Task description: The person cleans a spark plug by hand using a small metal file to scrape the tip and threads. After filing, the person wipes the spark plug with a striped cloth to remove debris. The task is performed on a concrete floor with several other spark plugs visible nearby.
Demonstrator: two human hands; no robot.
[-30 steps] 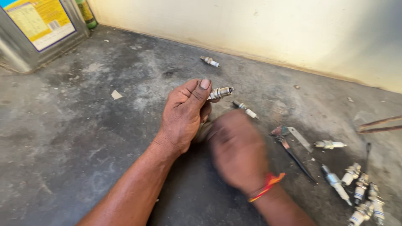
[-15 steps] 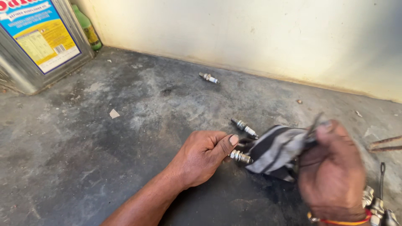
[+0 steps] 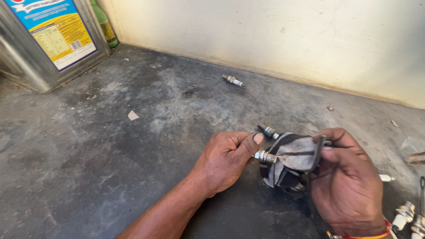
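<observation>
My left hand (image 3: 226,161) grips a spark plug (image 3: 264,156) low over the dark concrete floor, its metal tip pointing right. My right hand (image 3: 347,183) holds a worn grey and black piece of abrasive sheet (image 3: 290,159), folded around the plug's tip. A second spark plug (image 3: 268,131) lies on the floor just beyond my left thumb. Another one (image 3: 233,80) lies farther back near the wall.
A large metal tin with a yellow and blue label (image 3: 46,37) stands at the back left, a green bottle (image 3: 105,24) behind it. More spark plugs (image 3: 409,217) lie at the lower right edge. A pale wall (image 3: 283,35) closes the back. A scrap of paper (image 3: 133,115) lies left.
My right hand has brought the abrasive sheet from the right and folded it over the plug's tip. My left hand has sunk lower and turned the plug towards the right hand.
</observation>
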